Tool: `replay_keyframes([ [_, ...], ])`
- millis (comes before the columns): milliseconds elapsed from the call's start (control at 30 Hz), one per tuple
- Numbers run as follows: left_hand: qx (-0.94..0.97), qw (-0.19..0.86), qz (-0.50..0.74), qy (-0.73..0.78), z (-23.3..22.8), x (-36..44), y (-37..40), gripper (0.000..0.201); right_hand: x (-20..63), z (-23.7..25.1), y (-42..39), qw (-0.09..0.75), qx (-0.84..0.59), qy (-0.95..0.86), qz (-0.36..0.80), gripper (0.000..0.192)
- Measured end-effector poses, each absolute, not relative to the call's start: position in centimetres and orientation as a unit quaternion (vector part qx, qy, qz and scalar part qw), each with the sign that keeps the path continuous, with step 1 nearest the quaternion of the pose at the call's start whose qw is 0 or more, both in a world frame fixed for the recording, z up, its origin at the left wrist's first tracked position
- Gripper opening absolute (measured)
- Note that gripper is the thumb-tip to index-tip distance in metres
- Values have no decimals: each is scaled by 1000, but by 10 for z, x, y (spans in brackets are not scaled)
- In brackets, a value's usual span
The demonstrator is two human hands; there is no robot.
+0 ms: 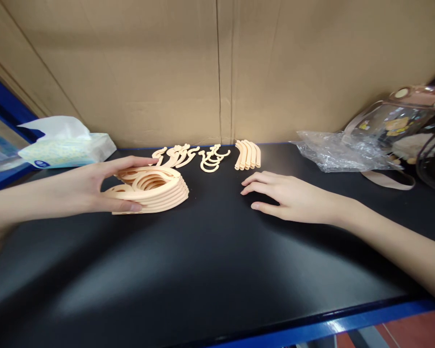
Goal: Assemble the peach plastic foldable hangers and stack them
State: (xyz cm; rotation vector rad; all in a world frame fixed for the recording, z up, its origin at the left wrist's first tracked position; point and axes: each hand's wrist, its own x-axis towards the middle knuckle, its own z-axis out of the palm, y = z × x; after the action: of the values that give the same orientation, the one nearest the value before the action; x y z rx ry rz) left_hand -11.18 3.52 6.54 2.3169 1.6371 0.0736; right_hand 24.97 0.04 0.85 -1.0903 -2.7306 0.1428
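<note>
My left hand (94, 186) grips a stack of several peach plastic curved frame pieces (155, 191) that rests on the black table (210, 261), thumb under its near edge and fingers over the top. My right hand (288, 195) lies flat on the table to the right, palm down, fingers apart, holding nothing. Behind the stack lie a few peach hook-shaped parts (177, 154), a small pile of peach hooks (212, 158), and a row of short curved peach bars (247, 154).
A tissue pack (67, 145) sits at the back left. Crumpled clear plastic wrap (333, 152) and a transparent bag with a strap (398, 123) lie at the back right. A cardboard wall (217, 67) closes the back. The table's blue front edge (348, 324) runs below.
</note>
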Motion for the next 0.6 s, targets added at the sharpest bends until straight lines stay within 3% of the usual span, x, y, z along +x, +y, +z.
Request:
replay_keyframes([
  [600,806,164,22,568,66,-115,36,84,249,9,0,105,-369,-922,57,32],
])
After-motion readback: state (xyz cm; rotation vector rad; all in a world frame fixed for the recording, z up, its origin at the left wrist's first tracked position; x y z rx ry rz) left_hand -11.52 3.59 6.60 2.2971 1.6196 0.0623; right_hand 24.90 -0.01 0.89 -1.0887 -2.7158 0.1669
